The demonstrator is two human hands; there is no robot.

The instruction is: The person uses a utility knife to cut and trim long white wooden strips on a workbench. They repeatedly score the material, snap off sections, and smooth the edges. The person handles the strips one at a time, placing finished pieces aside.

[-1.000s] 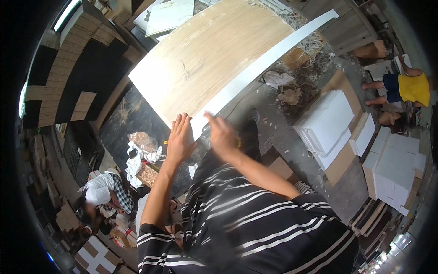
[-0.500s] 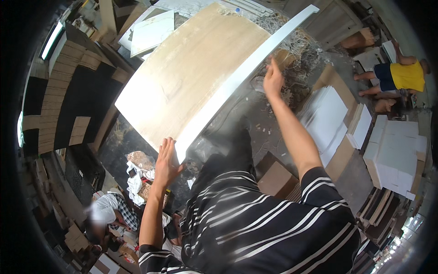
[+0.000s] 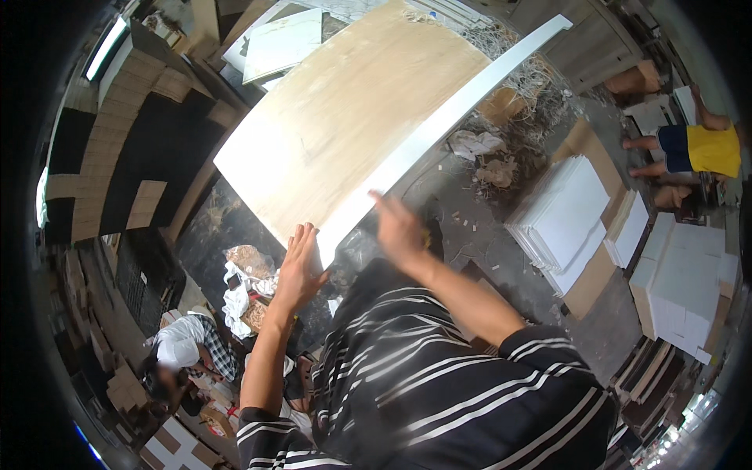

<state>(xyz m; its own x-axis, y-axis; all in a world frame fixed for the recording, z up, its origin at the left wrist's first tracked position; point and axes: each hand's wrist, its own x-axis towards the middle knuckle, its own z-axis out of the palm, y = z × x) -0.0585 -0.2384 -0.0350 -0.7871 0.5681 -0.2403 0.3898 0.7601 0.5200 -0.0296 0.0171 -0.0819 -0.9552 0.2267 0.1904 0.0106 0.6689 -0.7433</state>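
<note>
A large flat panel (image 3: 352,117) with a light wood-grain face and a white edge stands tilted in front of me. My left hand (image 3: 300,266) lies flat with spread fingers against the panel's near corner, by the white edge. My right hand (image 3: 398,227) hovers just right of that white edge, fingers loosely curled, blurred by motion; it holds nothing, and whether it touches the edge I cannot tell. My striped sleeves fill the lower middle of the view.
Stacks of white boards (image 3: 568,219) and white boxes (image 3: 689,290) lie on the floor at right. A person in a yellow top (image 3: 709,149) is at far right. Another person in a white cap (image 3: 184,352) crouches lower left. Crumpled paper and scraps (image 3: 486,157) litter the floor.
My right hand has come back down along the white edge from far up the panel to near its lower corner. My left hand has shifted up onto the corner.
</note>
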